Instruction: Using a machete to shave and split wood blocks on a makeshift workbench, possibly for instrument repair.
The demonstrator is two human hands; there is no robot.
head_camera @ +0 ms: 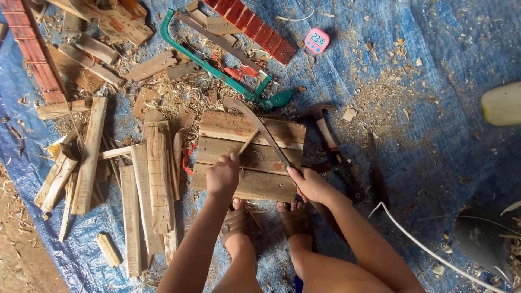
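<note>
The left hand (222,176) is closed in a fist around the lower end of a thin wooden stick (247,143), which stands tilted on a block of weathered planks (249,154), its tip leaning toward one o'clock. The right hand (308,183) is wrapped tight around the handle of a long curved blade (259,127); the blade runs from the hand toward eleven o'clock and crosses just above the stick, its hooked tip past the block's far edge. Whether the edge touches the stick cannot be told.

The work looks to be well under way, judged from what lies about: at nine o'clock of the block a heap of split boards (146,179) is already laid side by side, with shavings (179,97) spread thick at eleven o'clock. The stick in hand is slender and seems only part trimmed, and rougher offcuts at ten o'clock appear untouched.

Both sandalled feet (266,222) sit at six o'clock, just beside the block's near edge. Further out on the blue tarp (434,81), a green-framed bow saw (217,65) lies at twelve o'clock, a hammer (325,127) at three o'clock near the block, and a small pink timer (317,40) at one o'clock, well apart from the hands.
</note>
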